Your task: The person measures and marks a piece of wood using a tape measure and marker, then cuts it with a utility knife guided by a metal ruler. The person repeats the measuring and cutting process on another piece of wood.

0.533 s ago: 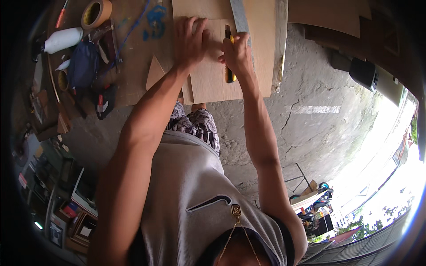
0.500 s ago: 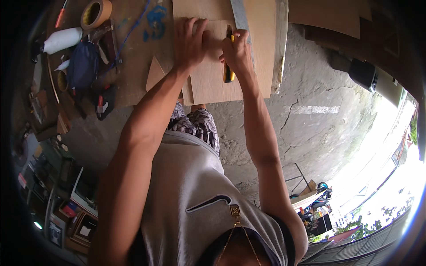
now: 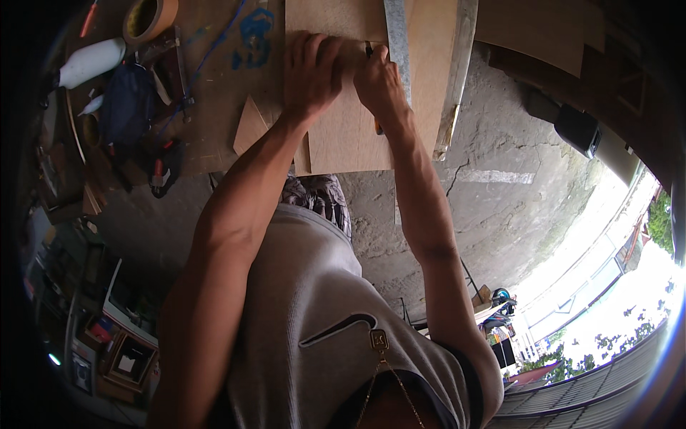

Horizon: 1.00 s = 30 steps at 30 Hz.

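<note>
My left hand [image 3: 313, 75] lies flat on a light plywood sheet [image 3: 339, 143], fingers stretched toward the far side. Just right of it, my right hand [image 3: 379, 82] is closed around a utility knife [image 3: 379, 127]. Most of the knife is under the hand; a yellow-and-black end shows below the palm and a dark tip shows past the fingers. Whether the blade touches the wood is hard to make out. A grey metal straightedge [image 3: 397, 46] runs along the sheet, right beside my right hand.
Left on the worktable [image 3: 214, 136] are a tape roll [image 3: 167, 18], a white bottle [image 3: 93, 63], a dark blue cloth item [image 3: 128, 104] and a red-and-black tool [image 3: 161, 170]. A triangular wood offcut [image 3: 249, 127] lies near my left forearm. Cracked concrete floor [image 3: 493, 143] shows at right.
My right hand has turned and closed lower over the knife, hiding most of its handle. My left hand stays flat on the plywood. The whole view has shifted slightly.
</note>
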{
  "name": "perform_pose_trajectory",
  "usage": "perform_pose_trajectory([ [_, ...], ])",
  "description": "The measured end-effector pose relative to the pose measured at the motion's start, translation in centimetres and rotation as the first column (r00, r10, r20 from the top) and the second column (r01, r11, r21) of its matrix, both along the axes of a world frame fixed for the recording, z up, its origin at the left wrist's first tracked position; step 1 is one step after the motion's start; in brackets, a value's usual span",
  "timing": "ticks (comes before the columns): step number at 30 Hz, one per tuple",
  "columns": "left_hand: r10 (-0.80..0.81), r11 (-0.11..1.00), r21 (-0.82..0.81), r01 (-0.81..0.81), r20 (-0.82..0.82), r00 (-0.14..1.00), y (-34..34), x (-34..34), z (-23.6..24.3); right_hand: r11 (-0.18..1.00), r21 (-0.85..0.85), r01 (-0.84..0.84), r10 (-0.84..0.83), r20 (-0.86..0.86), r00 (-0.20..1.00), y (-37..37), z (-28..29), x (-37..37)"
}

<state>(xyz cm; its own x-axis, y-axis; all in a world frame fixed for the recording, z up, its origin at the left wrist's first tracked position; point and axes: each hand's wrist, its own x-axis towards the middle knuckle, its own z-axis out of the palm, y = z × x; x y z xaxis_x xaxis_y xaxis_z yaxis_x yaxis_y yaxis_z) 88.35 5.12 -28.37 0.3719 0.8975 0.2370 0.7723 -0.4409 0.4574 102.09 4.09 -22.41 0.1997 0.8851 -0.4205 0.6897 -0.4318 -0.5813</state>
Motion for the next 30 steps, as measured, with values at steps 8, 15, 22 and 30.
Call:
perform_pose_trajectory([
  [8,-0.004,1.000,0.010,0.004,0.022,1.000,0.0,0.0,0.0,0.999,-0.046,-0.026,0.026,0.013,1.000,0.3,1.6,-0.3],
  [15,0.033,0.999,0.008,-0.033,0.007,0.999,-0.1,0.2,-0.1,0.983,-0.183,0.016,-0.003,0.073,0.997,0.7,0.7,-0.4],
  [22,0.030,0.991,0.126,-0.035,0.037,0.999,0.2,0.4,-1.2,0.950,-0.306,0.055,-0.037,0.063,0.997,1.7,1.3,-0.5],
  [30,0.071,0.972,0.221,-0.075,0.026,0.997,-0.4,0.5,-0.8,0.989,-0.147,-0.033,0.059,0.180,0.982,-4.6,0.3,-1.7],
])
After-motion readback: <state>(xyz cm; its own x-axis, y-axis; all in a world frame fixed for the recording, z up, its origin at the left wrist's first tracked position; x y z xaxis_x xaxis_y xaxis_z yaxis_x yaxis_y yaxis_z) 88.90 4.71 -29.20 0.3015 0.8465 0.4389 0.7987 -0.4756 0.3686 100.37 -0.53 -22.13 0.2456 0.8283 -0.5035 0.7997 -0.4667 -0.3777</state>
